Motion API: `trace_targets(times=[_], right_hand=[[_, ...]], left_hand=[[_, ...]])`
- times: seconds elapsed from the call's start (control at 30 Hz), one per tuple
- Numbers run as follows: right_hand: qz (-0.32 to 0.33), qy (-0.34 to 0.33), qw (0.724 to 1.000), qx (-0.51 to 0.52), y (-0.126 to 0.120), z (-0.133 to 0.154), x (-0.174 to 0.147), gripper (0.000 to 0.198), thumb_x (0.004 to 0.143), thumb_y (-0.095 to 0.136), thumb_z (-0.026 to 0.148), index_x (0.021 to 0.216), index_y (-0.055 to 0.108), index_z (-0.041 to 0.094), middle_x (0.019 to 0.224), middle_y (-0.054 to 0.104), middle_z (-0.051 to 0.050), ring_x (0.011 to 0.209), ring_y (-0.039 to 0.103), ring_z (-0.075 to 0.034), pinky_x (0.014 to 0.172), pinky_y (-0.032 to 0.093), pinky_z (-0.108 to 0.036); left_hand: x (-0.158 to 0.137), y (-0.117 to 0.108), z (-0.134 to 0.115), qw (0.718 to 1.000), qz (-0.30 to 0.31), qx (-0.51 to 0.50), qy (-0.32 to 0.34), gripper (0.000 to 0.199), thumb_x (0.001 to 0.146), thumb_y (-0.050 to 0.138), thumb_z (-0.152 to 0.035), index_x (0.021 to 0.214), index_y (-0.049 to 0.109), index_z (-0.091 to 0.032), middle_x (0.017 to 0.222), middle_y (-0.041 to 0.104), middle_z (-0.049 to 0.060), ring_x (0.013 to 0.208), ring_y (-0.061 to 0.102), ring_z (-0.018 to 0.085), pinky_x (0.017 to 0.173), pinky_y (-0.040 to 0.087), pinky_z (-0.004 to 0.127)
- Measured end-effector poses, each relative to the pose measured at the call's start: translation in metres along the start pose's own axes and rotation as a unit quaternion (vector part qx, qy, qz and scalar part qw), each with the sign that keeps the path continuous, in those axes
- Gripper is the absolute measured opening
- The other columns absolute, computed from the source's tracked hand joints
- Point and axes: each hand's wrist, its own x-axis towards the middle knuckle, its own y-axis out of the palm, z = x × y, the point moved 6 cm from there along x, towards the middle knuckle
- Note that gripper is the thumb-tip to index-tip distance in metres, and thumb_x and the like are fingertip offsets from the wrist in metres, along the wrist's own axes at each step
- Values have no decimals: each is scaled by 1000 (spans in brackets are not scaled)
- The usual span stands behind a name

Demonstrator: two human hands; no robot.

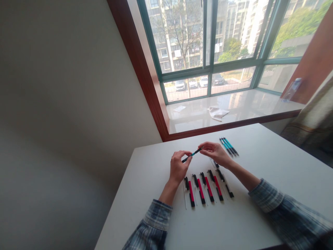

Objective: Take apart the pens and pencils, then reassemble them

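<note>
A black and teal pen (pixel 193 154) is held slantwise above the table between my two hands. My left hand (pixel 179 166) pinches its lower left end, thumb and fingers closed. At the upper right end, the fingertips of my right hand (pixel 215 152) close on the pen's tip, partly hiding it. Below the hands lies a row of pen parts: several red barrels (pixel 201 189) with black ends, short black pen parts (pixel 195 180) and thin pale refills (pixel 185 196). A black part (pixel 229 191) lies at the row's right end. Beyond my right hand, several teal and black pens (pixel 229 146) lie side by side.
The white table (pixel 145 194) stands against a red-brown window frame (pixel 166 135). On the sill are a white cloth (pixel 218 113), a piece of paper (pixel 179 108) and a clear bottle (pixel 291 90). A curtain (pixel 307 121) hangs at the right, a plain wall (pixel 65 104) at the left.
</note>
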Motion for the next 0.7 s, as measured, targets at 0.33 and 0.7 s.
trace_targets(times=[0.33,0.7], right_hand=[[-14,-13,991,-130,-5,6,-3,37,87,72,52,108,70,22,81,76,-4,73,69,-20,65,54,-32],[5,-30,987,-156,-5,10,-3,31,92,67,50,104,70,21,81,76,-4,73,70,-19,65,56,-30]], left_hand=[[1,-1,-1,1000,0,6,-1,11,91,66,-24,96,75,-27,98,76,3,100,63,25,89,52,41],[1,-4,-5,1000,-14,16,10,11,91,67,-21,95,75,-27,98,75,1,99,63,24,93,49,40]])
